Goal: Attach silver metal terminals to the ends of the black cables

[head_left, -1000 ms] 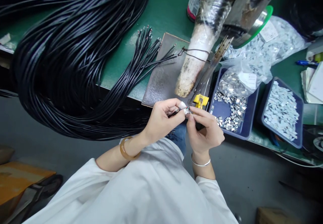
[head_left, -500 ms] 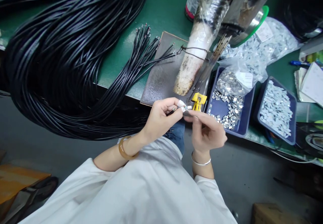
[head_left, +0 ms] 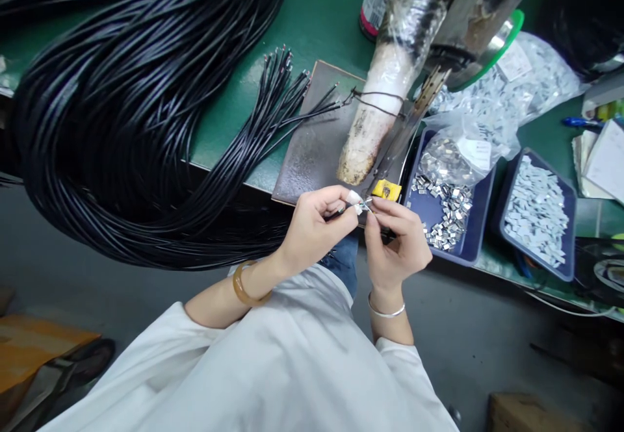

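Note:
My left hand [head_left: 319,224] is closed in a pinch on a black cable [head_left: 333,213], just in front of the bench edge. White wrapping covers some of its fingertips. Thin wire ends [head_left: 364,205] show between the two hands. My right hand [head_left: 398,240] has its thumb and fingers pinched together at those ends; what they grip is too small to make out. Right behind my right fingertips is a yellow piece [head_left: 387,190] at the soldering stand. Nearby on the bench, the wrapped white and black cylinder [head_left: 373,107] points toward my hands.
A thick bundle of black cables [head_left: 112,127] hangs over the bench's left side. To the right stand a blue tray [head_left: 423,210] of small metal connectors and another tray [head_left: 507,188] of pale pieces. Plastic bags [head_left: 531,88], a solder spool [head_left: 507,42] and a bottle [head_left: 374,3] lie behind.
My right hand has shifted slightly left and its fingertips have closed in at the wire ends. The metal connector seen between the hands before is now largely covered. My left hand keeps its pinch.

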{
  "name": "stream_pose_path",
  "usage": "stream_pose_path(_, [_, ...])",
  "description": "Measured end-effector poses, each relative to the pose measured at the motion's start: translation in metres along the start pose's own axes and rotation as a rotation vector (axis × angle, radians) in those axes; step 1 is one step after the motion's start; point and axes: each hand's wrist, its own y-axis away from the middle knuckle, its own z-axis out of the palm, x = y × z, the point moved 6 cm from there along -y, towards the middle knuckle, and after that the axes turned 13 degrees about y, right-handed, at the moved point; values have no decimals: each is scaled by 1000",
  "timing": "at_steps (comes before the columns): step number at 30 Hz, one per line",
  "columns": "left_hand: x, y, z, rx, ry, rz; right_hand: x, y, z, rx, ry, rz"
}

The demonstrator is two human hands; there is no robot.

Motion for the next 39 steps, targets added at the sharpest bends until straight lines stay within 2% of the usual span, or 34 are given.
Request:
stream_pose_path(13, [11, -1, 1, 4, -130, 144, -5, -6, 0, 27, 33, -35])
stream_pose_path(20, [7, -1, -1, 12, -124, 117, -3, -3, 2, 17, -57, -28])
stream_pose_path(39, [8, -1, 2, -8, -68, 92, -5, -7, 0, 45, -98, -1])
